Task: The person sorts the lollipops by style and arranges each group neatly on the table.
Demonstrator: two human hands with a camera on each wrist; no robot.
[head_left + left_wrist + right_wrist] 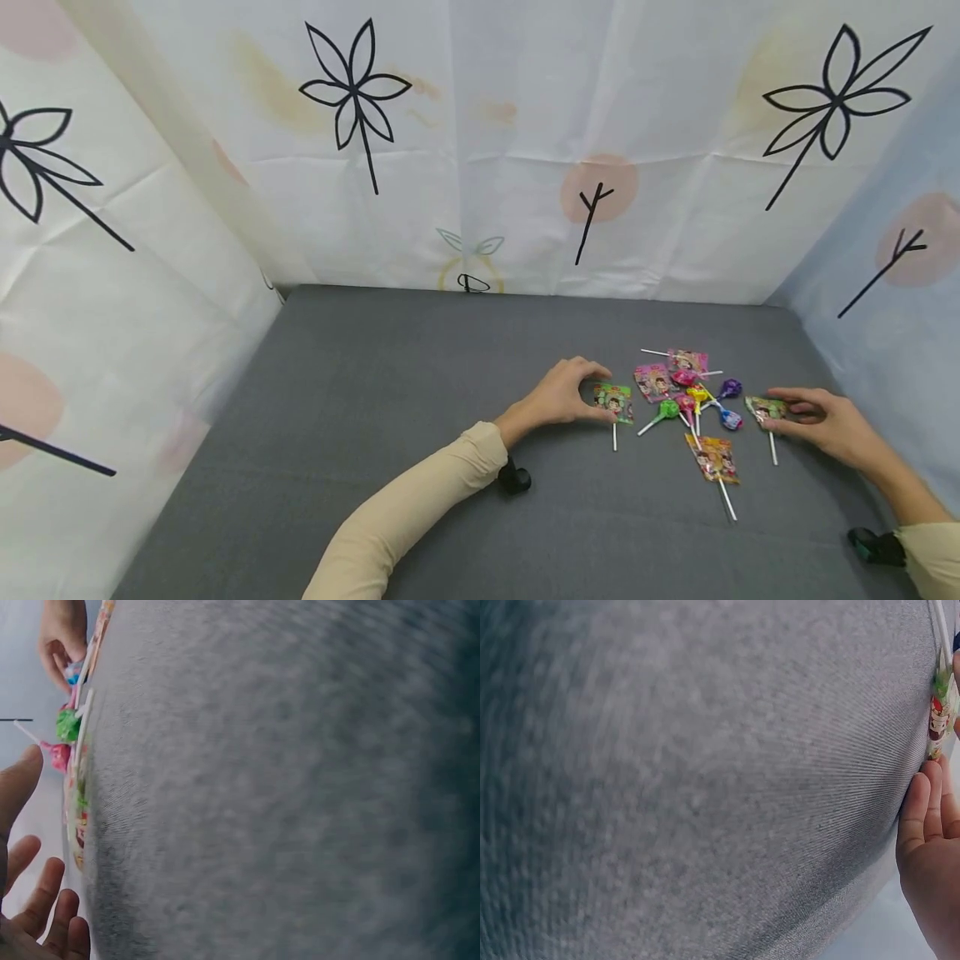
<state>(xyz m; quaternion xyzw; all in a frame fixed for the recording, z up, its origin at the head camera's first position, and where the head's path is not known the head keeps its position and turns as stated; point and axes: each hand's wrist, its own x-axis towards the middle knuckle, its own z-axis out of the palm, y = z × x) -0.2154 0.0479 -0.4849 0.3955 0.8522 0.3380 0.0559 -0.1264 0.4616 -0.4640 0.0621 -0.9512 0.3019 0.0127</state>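
Observation:
Beside a flat green-wrapped lollipop [613,402], my left hand [558,393] holds its thumb and fingers apart. The thumb tip is near the wrapper's lower edge; in the left wrist view, the left hand [34,900] has its fingers spread. On the right, my right hand [832,425] pinches another green-wrapped lollipop [761,408] between thumb and fingers. The right wrist view shows fingertips at the end of its printed wrapper [939,720]. Between the hands lies a cluster of lollipops, including a green one [667,409], a purple one [730,388] and a yellow one [698,393].
A flat orange-wrapped lollipop [715,458] lies nearest the front of the cluster. Two flat pink-wrapped ones, a left one [652,382] and a far one [688,360], lie behind. Printed fabric walls [510,217] border the grey table [375,375].

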